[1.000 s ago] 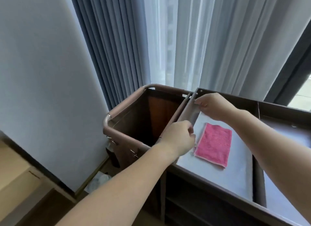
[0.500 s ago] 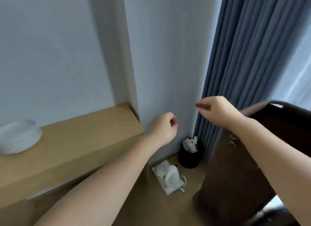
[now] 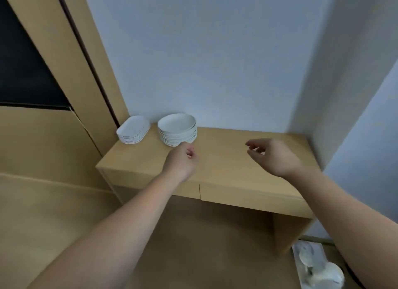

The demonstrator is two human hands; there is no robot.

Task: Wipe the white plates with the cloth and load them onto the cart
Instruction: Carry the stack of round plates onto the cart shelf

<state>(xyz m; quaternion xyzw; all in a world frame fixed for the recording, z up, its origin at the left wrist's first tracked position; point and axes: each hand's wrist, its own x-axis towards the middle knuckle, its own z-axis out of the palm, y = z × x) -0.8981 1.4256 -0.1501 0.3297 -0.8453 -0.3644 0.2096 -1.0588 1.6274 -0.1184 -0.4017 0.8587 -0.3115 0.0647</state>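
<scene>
Hovering over desk (image 3: 226, 168) — left hand (image 3: 181, 162) fingers (image 3: 190, 153) curled, empty | right hand (image 3: 274, 157) fingers (image 3: 252, 147) loose, empty | round plates (image 3: 177, 128), oblong plates (image 3: 133, 130) behind

Pale blue-grey painted wall (image 3: 215, 62) forming a corner, light wooden desk (image 3: 226, 168) set against it, tan wooden panelling (image 3: 43, 148) at left, brown floor (image 3: 215, 235) below.
</scene>
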